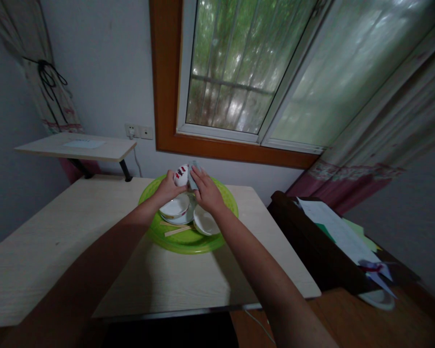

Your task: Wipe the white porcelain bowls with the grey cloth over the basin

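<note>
My left hand [167, 189] is closed around a white bowl [181, 175] with a red and dark pattern, tilted on its side above a green tray [188, 247]. My right hand [207, 190] presses a grey-blue cloth [194, 175] against the bowl's right side. Beneath the hands, a stacked white bowl [174, 207] rests on a plate [177, 220] in the tray. Another white bowl [205, 222] sits to the right, partly covered by my right wrist. Light wooden chopsticks [177, 230] lie at the front of the tray.
The tray stands on a pale wooden table [123, 275]. A small raised shelf [76, 146] with a paper sheet is at the left. Beyond the table's right edge, a dark brown piece of furniture [311, 246] holds papers. A window [239, 72] is behind.
</note>
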`<state>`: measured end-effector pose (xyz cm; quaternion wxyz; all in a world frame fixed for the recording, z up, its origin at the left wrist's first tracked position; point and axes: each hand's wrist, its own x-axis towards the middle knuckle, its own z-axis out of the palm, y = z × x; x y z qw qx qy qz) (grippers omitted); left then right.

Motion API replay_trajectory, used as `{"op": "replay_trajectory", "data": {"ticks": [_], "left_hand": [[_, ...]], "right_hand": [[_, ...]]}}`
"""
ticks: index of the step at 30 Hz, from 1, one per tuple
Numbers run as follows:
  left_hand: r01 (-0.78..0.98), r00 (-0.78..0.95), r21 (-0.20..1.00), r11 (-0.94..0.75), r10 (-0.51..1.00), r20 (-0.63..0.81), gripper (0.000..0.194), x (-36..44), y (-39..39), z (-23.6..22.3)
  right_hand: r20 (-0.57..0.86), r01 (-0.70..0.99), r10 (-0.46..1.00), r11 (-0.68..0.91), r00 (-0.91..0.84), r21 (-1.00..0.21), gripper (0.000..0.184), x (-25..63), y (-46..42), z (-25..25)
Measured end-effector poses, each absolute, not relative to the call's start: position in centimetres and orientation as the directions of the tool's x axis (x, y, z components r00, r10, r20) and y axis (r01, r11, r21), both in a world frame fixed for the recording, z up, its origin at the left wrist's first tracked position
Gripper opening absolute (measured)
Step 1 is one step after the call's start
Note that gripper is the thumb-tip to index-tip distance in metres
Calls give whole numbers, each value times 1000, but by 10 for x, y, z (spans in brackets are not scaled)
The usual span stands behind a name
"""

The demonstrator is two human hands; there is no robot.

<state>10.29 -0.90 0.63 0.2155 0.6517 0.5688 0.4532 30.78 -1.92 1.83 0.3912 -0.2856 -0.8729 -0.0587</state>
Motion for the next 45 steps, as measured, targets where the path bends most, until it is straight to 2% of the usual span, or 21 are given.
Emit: {"op": "replay_trajectory", "data": {"ticks": [3,6,8,11,14,18,22,26,30,33,36,40,45], "left_hand": [[587,3,747,-312,924,383,51,104,-13,8],[614,47,712,-342,916,399,51,105,-14,7],[626,52,703,-338,917,395,54,106,-14,7],[629,32,710,-316,924,382,57,106,-14,8],[609,-13,739,-287,929,371,59,105,-14,11],[561,-98,790,-247,928,360,58,104,-14,15],[560,-125,799,-218,931,342,59,104,-13,16],[566,-78,790,-236,939,336,56,105,-13,12],[587,-17,761,-278,935,355,51,106,-14,9],[598,5,739,-310,923,384,50,107,-14,8],[606,9,728,-320,918,396,54,106,-14,9],[608,-7,728,-316,915,403,57,107,-17,12],[607,-65,744,-280,916,397,60,107,-18,15]], "right_hand": [[654,517,410,855,-636,-33,70,303,-27,23],[635,513,410,858,-655,-26,67,300,-29,24],[672,528,440,845,-596,-85,65,301,-26,22],[730,569,534,786,-427,-242,63,305,-16,15],[717,611,647,685,-260,-397,58,312,-5,9],[675,627,711,621,-197,-471,52,316,2,4],[710,636,663,658,-237,-402,54,314,-1,5],[733,600,548,763,-403,-240,62,309,-12,13],[668,530,441,844,-600,-81,66,303,-24,21],[638,506,415,861,-649,-45,67,300,-28,23],[683,539,449,837,-576,-97,64,301,-26,23],[741,582,526,781,-417,-227,63,308,-14,16],[704,612,662,675,-255,-412,56,313,0,5]]}}
